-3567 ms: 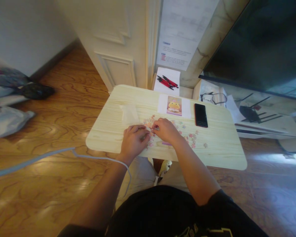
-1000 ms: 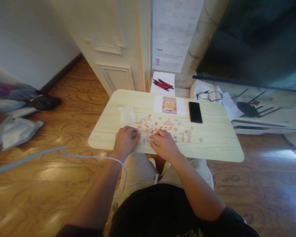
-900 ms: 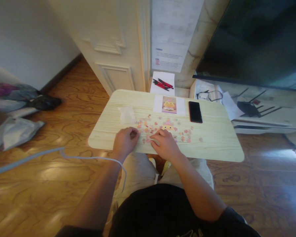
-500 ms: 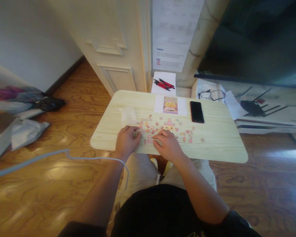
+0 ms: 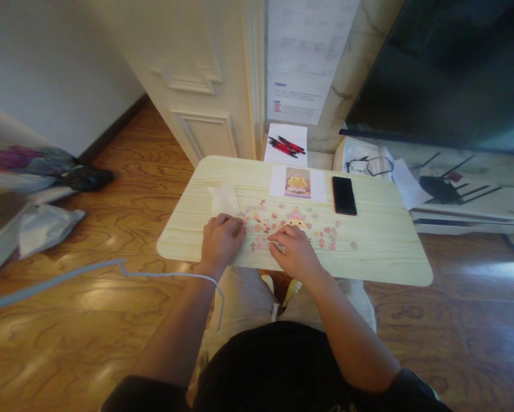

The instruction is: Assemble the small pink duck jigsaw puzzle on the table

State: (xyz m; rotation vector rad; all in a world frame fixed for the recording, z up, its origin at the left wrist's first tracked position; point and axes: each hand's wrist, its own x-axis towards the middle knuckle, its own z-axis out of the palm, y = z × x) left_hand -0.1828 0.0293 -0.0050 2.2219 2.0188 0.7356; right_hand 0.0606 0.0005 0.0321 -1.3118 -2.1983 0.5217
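Observation:
Small pink, orange and yellow jigsaw puzzle pieces lie scattered over the pale wood-grain table. In their midst is a partly joined puzzle showing a yellow figure with a pink top; its lower part is hidden by my right hand. My left hand is at the left edge of the pieces, thumb and forefinger drawn together; anything between them is too small to make out. Over the middle pieces rests my right hand, fingers bent, with a gap between thumb and forefinger. A printed picture of the yellow figure lies behind the puzzle.
A clear plastic bag lies beyond my left hand. To the right of the picture is a black phone. Red and black pens lie on paper behind the table. A pale cable crosses near my left forearm.
My left thumb and forefinger have come closer together. My right hand has hardly moved over the pieces. The whole view has shifted very slightly.

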